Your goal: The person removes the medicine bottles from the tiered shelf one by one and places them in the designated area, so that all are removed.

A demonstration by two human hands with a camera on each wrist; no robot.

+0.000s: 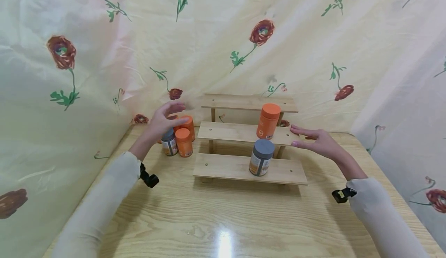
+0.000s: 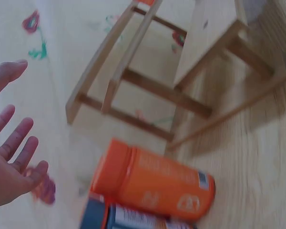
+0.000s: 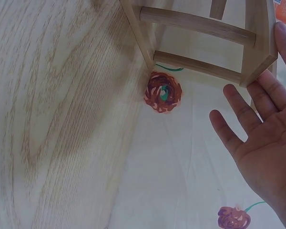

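Note:
My left hand (image 1: 163, 122), thumb and fingers spread, hovers over a cluster of bottles left of a three-step wooden shelf (image 1: 226, 131). In that cluster are a short orange bottle (image 1: 184, 145), a taller orange bottle (image 1: 190, 125) partly behind it and a grey-lidded bottle (image 1: 170, 145). The left wrist view shows this hand (image 2: 12, 167) apart from the orange bottle (image 2: 152, 179). My right hand (image 1: 318, 142) touches the right end of the middle step with extended fingers. On that step stands an orange bottle (image 1: 268, 122); a grey-lidded bottle (image 1: 261, 158) stands on the lowest step.
The shelf stands on a light wood-grain table (image 1: 216, 215), near its back edge. Behind and along both sides hangs a cream cloth (image 1: 209, 29) with red flowers. Both wrists carry small black cameras.

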